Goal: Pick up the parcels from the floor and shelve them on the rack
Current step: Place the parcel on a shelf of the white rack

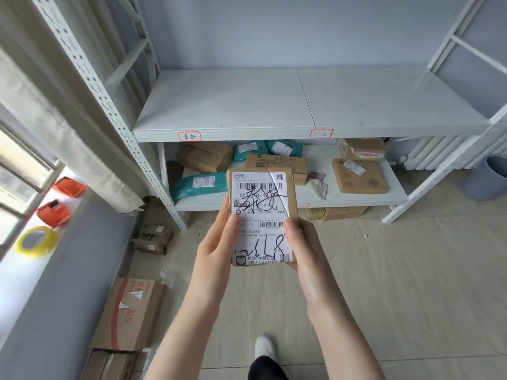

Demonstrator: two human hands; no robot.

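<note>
Here the small brown parcel (pixel 261 215) sat clamped between both hands, left hand (pixel 219 242) and right hand (pixel 300 242) each curled around a long edge, held in the air before the rack (pixel 274 133). Its taped wrap looked slick; loosening either grip early could drop it short of the bare upper shelf (pixel 247 105).

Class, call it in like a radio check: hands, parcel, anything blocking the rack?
Left hand and right hand both gripping the labelled parcel, label up. Upper shelf bare. Nothing in the way.
</note>
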